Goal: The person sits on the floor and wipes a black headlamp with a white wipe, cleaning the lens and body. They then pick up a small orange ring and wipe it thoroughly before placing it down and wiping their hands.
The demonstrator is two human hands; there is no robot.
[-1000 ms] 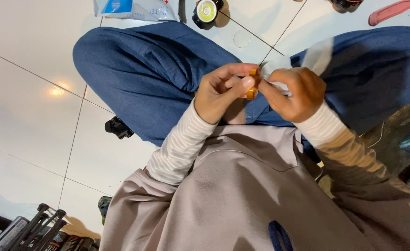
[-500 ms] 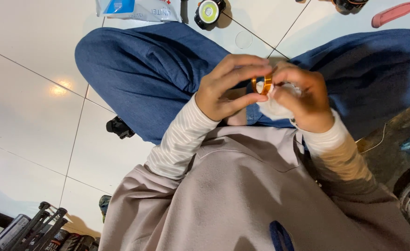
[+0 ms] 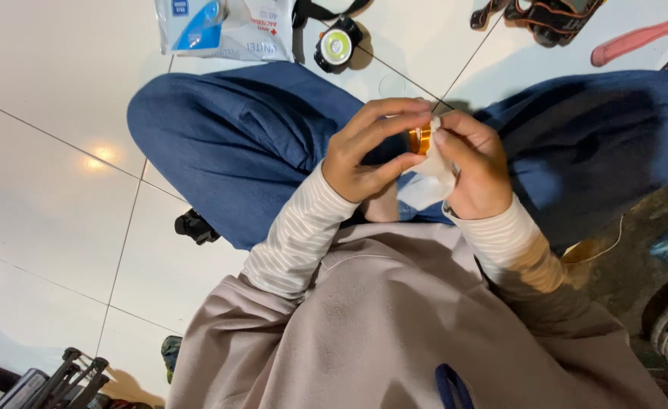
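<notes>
Left hand: your left hand point(image 3: 368, 155) pinches the small round orange metallic ring point(image 3: 419, 140) between fingertips and thumb.
Right hand: your right hand point(image 3: 474, 170) is closed on a crumpled white tissue point(image 3: 428, 182), pressed against the ring.
Ring position: above your lap, between both hands.
Floor: white tiled floor point(image 3: 53, 189) carries a white-and-blue plastic wipes packet point(image 3: 224, 29) beside a black headlamp point(image 3: 337, 47).

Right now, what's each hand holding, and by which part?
Left hand pinches a small orange round object by its edges, thumb and fingertips. Right hand holds a white wipe pressed against it.
</notes>
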